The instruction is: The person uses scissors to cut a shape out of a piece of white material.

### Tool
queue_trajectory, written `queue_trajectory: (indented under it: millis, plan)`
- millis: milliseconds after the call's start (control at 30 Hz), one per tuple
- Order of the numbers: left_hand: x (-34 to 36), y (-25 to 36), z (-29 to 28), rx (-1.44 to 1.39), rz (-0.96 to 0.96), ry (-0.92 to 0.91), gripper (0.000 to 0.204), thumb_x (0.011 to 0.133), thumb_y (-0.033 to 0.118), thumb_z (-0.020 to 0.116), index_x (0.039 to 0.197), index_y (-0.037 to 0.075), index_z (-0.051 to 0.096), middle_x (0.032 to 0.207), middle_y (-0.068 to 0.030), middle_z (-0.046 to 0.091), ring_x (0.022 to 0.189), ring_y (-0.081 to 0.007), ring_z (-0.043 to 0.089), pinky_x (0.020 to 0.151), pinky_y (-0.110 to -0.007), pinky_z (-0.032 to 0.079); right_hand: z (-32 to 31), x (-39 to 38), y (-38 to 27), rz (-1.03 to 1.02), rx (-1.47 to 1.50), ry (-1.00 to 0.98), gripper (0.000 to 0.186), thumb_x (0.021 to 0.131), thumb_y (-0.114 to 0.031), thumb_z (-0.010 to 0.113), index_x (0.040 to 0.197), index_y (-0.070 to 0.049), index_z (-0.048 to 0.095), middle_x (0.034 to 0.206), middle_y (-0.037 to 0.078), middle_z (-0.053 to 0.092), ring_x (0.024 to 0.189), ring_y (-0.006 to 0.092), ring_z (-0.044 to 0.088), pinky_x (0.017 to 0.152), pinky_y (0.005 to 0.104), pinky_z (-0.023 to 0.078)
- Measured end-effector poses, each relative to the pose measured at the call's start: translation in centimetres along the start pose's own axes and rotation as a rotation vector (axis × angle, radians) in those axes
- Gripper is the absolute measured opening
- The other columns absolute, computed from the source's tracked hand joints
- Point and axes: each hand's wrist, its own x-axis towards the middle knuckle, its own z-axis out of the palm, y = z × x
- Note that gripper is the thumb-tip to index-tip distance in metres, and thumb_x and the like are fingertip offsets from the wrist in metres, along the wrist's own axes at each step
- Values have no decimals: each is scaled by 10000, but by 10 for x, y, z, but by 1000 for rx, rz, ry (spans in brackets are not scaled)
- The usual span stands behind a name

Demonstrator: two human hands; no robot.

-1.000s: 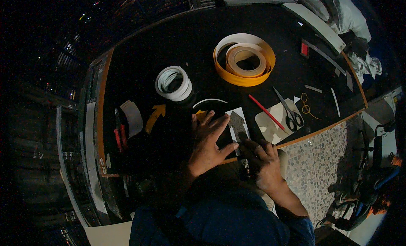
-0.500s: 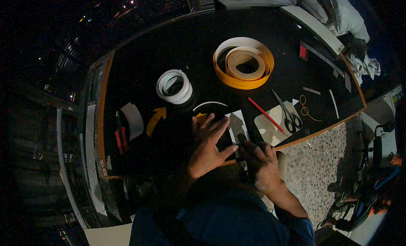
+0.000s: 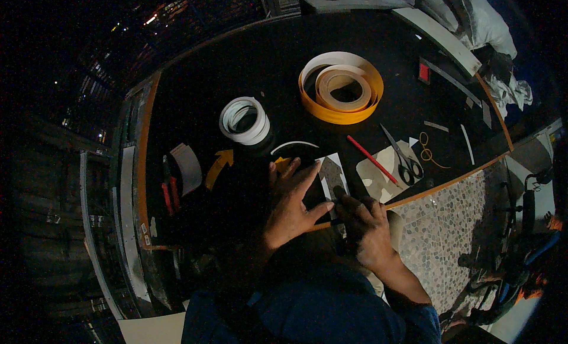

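My left hand (image 3: 294, 208) lies with fingers spread at the table's near edge, fingertips by a small yellow piece (image 3: 281, 163) and the upper left of a narrow white-edged, speckled strip (image 3: 331, 173), thumb against the strip's side. Beside it my right hand (image 3: 368, 231) is closed, its fingers curled at the strip's lower, dark end on something I cannot make out. Right of the strip, a red pencil (image 3: 371, 159) and scissors (image 3: 404, 171) lie on a pale patterned piece (image 3: 384, 184). A yellow paper arrow (image 3: 219, 166) and a thin white curved strip (image 3: 294, 143) are nearby.
The dark table (image 3: 207, 66) holds white rolls (image 3: 242, 133), nested orange-and-tan coils (image 3: 340, 114), red-handled pliers (image 3: 170, 190), a yellow cord (image 3: 425, 147), a red item (image 3: 423, 72) and several narrow scraps. White sacks (image 3: 485, 24) stand at the back right, speckled floor (image 3: 449, 237) below.
The whole view has shifted slightly since a second ago. Both hands keep nearly the same places and shapes, the right fingers moving very slightly at the strip's lower end.
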Motion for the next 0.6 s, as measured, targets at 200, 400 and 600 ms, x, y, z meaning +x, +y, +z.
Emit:
queue_trajectory:
  millis: [200, 400, 600]
  plan:
    - [0, 3, -2, -29, -3, 16, 896, 818, 361, 839, 1546, 64, 409, 1505, -174, 541, 1464, -456, 386, 1215, -704, 38, 1, -5, 3, 29, 16, -49, 710, 609, -162, 821, 1299, -56, 692, 1417, 123, 594, 1188, 370, 552, 986, 483, 453]
    - [1, 4, -2, -32, 0, 39, 852, 790, 304, 868, 1504, 68, 468, 1482, -164, 557, 1461, -437, 395, 1220, -680, 77, 1, -1, 3, -3, 7, -12, 423, 794, -208, 720, 1177, -29, 730, 1400, 145, 609, 1102, 364, 566, 925, 480, 458]
    - [1, 6, -4, -25, -6, 27, 877, 790, 305, 871, 1518, 57, 449, 1485, -161, 555, 1452, -414, 402, 1219, -673, 80, 3, -4, 4, -4, -17, -36, 434, 793, -206, 720, 1191, -33, 721, 1408, 155, 598, 1101, 376, 554, 930, 480, 455]
